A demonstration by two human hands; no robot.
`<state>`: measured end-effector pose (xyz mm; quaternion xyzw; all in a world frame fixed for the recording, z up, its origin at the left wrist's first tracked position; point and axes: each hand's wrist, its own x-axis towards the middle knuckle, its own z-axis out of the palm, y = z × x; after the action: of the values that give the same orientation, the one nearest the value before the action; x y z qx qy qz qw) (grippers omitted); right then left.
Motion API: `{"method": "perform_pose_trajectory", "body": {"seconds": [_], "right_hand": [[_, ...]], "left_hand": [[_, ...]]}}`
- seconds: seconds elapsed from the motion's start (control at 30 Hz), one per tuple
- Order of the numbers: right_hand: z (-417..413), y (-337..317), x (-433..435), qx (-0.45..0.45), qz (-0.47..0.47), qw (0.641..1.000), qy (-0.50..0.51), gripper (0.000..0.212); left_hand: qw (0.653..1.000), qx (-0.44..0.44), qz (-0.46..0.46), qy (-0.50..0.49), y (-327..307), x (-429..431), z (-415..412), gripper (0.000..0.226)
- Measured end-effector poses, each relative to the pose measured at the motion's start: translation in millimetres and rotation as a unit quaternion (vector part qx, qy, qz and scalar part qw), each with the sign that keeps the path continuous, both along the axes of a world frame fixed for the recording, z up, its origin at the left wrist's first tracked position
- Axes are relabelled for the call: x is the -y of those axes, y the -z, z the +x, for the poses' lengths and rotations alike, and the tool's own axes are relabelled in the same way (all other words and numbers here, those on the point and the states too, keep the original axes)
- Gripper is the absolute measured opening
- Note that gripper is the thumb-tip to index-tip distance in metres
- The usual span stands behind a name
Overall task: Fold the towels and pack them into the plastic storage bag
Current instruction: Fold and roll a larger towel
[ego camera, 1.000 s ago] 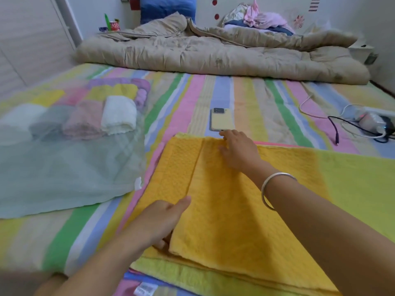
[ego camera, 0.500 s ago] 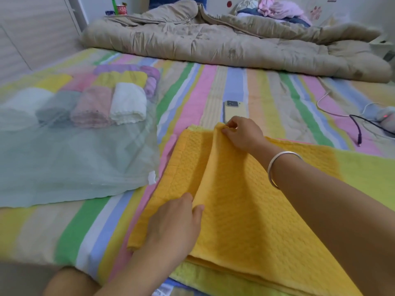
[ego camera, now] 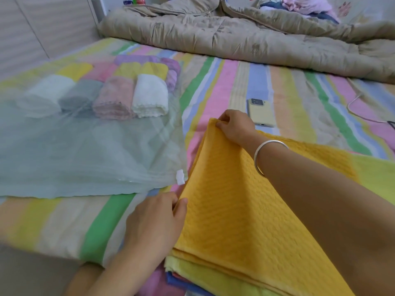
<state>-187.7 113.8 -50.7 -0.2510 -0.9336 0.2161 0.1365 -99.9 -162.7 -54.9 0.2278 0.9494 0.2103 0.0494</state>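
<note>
A yellow-orange waffle towel (ego camera: 230,210) lies on the striped bed, on top of a stack of other towels (ego camera: 192,276). My right hand (ego camera: 234,124) pinches its far left corner and holds it lifted. My left hand (ego camera: 158,223) pinches the near part of the same left edge. To the left lies the clear plastic storage bag (ego camera: 89,159) with several rolled towels (ego camera: 132,97) inside at its far end. A white slider clip (ego camera: 180,177) sits at the bag's near right corner.
A pale yellow phone (ego camera: 260,113) lies on the bed just beyond my right hand. A beige quilt (ego camera: 245,37) is heaped across the far side. A white cable (ego camera: 354,107) runs along the right. The bed's near edge is at lower left.
Both hands have gathered the towel's left edge and lifted it; the flat folded-over strip at the left is no longer seen. The view has shifted closer and lower.
</note>
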Motion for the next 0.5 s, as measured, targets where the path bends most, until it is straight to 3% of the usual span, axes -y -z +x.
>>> {"method": "perform_pose_trajectory", "body": {"seconds": [0.13,0.3,0.4,0.5], "right_hand": [[1,13,5,-0.004,0.054,0.999,0.008,0.025],[30,17,31,-0.04,0.135,0.99,-0.028,0.046],[67,23,56,0.077,0.152,0.981,-0.094,0.057],[115,23,67,0.151,0.113,0.974,-0.126,0.06]], "left_hand": [[1.0,0.006,-0.028,0.006,0,1,0,0.046],[0.999,0.009,-0.053,-0.008,3,0,-2,0.042],[0.997,-0.022,-0.071,-0.014,0,-1,2,0.04],[0.977,-0.133,-0.168,-0.013,-12,-4,13,0.032]]}}
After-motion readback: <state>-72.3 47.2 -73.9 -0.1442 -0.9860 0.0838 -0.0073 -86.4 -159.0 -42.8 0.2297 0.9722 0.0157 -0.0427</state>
